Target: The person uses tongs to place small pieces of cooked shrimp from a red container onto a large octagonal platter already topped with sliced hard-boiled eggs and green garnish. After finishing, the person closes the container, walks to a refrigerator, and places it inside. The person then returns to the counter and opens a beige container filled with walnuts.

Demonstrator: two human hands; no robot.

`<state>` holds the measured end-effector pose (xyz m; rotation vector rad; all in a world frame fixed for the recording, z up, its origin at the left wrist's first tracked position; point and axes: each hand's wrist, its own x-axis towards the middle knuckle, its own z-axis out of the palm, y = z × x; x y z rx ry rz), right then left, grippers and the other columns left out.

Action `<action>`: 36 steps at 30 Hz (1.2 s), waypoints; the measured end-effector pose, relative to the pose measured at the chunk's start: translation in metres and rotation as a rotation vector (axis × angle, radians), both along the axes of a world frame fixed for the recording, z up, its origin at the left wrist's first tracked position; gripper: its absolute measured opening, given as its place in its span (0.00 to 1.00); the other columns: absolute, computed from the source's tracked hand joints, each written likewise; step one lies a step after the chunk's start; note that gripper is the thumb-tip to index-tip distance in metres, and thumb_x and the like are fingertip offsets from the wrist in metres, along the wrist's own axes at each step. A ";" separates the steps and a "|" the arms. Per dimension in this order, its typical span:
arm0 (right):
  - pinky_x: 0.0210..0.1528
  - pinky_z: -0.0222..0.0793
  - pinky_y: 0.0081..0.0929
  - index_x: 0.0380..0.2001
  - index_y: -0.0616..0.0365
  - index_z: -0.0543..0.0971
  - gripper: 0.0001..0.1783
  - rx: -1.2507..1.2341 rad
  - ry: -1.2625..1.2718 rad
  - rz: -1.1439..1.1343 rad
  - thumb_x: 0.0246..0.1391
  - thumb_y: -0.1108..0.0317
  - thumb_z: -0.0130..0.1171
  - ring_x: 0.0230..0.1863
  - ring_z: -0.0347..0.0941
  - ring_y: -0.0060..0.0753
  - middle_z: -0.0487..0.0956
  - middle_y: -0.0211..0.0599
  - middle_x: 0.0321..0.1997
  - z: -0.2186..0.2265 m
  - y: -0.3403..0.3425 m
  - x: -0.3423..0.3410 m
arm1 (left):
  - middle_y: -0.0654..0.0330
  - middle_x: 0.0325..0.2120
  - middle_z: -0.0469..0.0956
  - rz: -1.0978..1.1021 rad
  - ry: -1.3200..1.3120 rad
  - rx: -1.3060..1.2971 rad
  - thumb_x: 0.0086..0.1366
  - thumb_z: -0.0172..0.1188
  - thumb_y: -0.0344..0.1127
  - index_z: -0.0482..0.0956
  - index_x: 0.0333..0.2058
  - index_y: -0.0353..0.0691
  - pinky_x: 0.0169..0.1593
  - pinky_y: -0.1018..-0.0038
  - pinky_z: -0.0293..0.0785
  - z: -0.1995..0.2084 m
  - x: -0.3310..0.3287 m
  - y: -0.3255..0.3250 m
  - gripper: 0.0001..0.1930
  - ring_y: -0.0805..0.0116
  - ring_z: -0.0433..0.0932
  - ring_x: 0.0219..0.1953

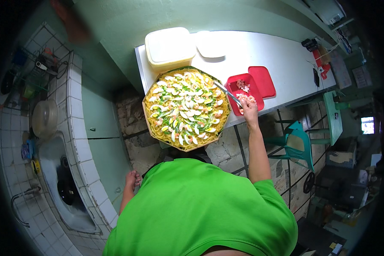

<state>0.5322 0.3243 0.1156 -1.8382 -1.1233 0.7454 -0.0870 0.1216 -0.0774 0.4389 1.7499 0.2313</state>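
Observation:
My right hand (249,109) is closed around a long, slim metal utensil (228,93), whose exact kind is hard to make out. The hand is at the near side of a red plastic container (254,90) holding pink shrimp-like pieces (243,85). The utensil's far end points left, over the rim of a large octagonal tray (146,117). Yellow noodles (158,130) fill the tray, topped with egg wedges, green strips and pinkish bits. Down at my left side, away from the food, my left hand (133,179) hangs with fingers curled and nothing visible in it.
A red lid (262,81) lies beside the container on the white table (281,55). Behind the tray stand a lidded tub (168,47) and a white lid (211,45). A tiled sink counter (79,128) runs along the left. A green chair (301,145) is at right.

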 end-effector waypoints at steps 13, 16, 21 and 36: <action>0.33 0.64 0.16 0.36 0.62 0.83 0.14 0.132 0.173 0.061 0.65 0.63 0.55 0.29 0.68 0.13 0.76 0.20 0.26 0.015 -0.028 -0.027 | 0.64 0.42 0.78 0.149 -0.047 -0.026 0.71 0.50 0.51 0.69 0.56 0.52 0.32 0.69 0.74 -0.017 -0.001 0.003 0.20 0.68 0.78 0.34; 0.34 0.65 0.18 0.38 0.64 0.83 0.16 0.060 0.038 0.152 0.65 0.61 0.54 0.30 0.70 0.15 0.78 0.24 0.27 0.005 -0.024 -0.054 | 0.63 0.43 0.78 0.128 -0.060 -0.012 0.71 0.50 0.51 0.69 0.56 0.52 0.32 0.70 0.74 -0.015 0.013 0.019 0.20 0.67 0.78 0.35; 0.32 0.67 0.22 0.37 0.64 0.82 0.16 -0.003 -0.004 0.162 0.63 0.59 0.57 0.27 0.71 0.20 0.78 0.32 0.24 -0.011 -0.014 -0.093 | 0.64 0.41 0.78 0.142 -0.064 -0.010 0.71 0.51 0.50 0.69 0.56 0.53 0.32 0.69 0.74 -0.010 0.015 0.024 0.19 0.68 0.78 0.34; 0.34 0.68 0.20 0.38 0.63 0.83 0.15 -0.061 -0.028 0.121 0.64 0.61 0.55 0.30 0.73 0.18 0.79 0.28 0.25 0.018 -0.073 -0.043 | 0.67 0.37 0.77 -0.006 0.053 -0.081 0.70 0.51 0.50 0.70 0.53 0.54 0.32 0.68 0.73 0.002 -0.014 -0.014 0.17 0.70 0.76 0.30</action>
